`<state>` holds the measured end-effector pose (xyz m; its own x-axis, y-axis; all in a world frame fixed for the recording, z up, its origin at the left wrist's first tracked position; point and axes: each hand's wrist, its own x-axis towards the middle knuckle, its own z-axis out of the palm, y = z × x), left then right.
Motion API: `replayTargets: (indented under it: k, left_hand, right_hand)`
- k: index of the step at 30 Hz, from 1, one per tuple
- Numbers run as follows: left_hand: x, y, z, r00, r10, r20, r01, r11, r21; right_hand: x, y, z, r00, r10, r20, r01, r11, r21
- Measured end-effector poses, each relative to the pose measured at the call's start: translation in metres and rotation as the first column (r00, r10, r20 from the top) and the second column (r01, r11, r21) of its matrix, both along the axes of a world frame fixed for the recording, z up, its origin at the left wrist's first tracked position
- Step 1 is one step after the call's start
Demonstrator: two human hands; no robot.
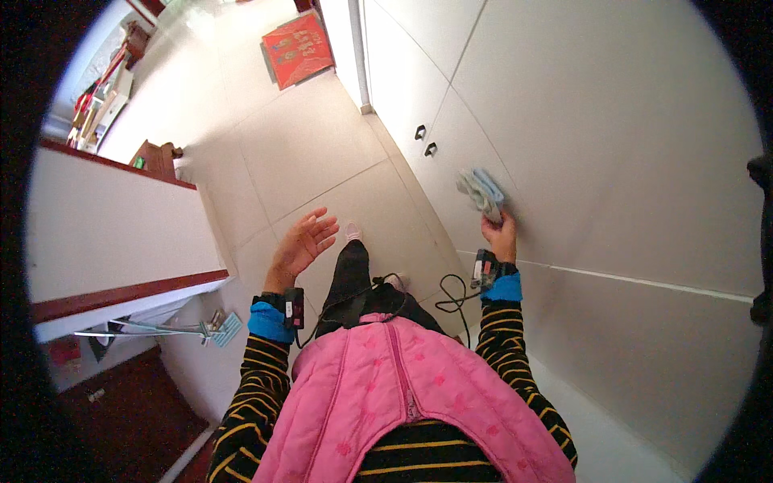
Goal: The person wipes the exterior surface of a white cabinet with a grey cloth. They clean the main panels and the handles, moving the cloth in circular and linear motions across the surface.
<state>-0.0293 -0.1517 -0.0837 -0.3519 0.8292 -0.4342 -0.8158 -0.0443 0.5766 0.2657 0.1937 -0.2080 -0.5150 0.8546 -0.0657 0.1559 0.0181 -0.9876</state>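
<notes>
My right hand grips a bunched light blue and pale green cloth by its lower end. The cloth is up against or just in front of the white cabinet doors on the right; I cannot tell whether it touches them. Two small black handles sit on the doors, up and left of the cloth. On the other side, my left hand hangs over the tiled floor with its fingers apart and nothing in it.
A red printed box or panel lies on the floor ahead. To the left stands a low white wall with dark red trim, a wooden furniture piece beyond it. A folding rack is below. Black cables hang from my wrist devices.
</notes>
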Motion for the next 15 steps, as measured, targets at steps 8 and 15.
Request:
replayTargets:
  k: [8,15]
  left_hand:
    - [-0.015,0.041,-0.026,0.995,0.013,0.095,-0.007,0.998,-0.063]
    - [-0.025,0.116,-0.051,0.956,-0.257,0.138,0.257,0.966,0.019]
  right_hand:
    - [0.115,-0.069,-0.009,0.889,-0.442,-0.122,0.335,0.808,-0.485]
    - [0.124,-0.109,0.059,0.489,-0.867,-0.096,0.742,0.471,-0.476]
